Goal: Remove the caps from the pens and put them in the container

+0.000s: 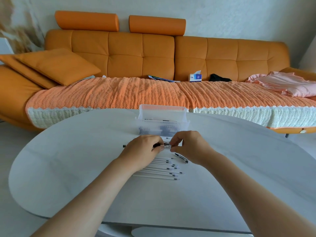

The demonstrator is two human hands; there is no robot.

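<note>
Just in front of the container [162, 120], your left hand [143, 149] grips a pen [166, 145] by its barrel and your right hand [189, 146] pinches its other end. Farther from the container, white pens [164, 168] lie partly under your left wrist.

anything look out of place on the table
One dark pen lies slanted by itself, just right of the tidy row of white pens, which lie roughly parallel. Nothing else stands out: the clear container stands upright and nothing is spilled.
</note>
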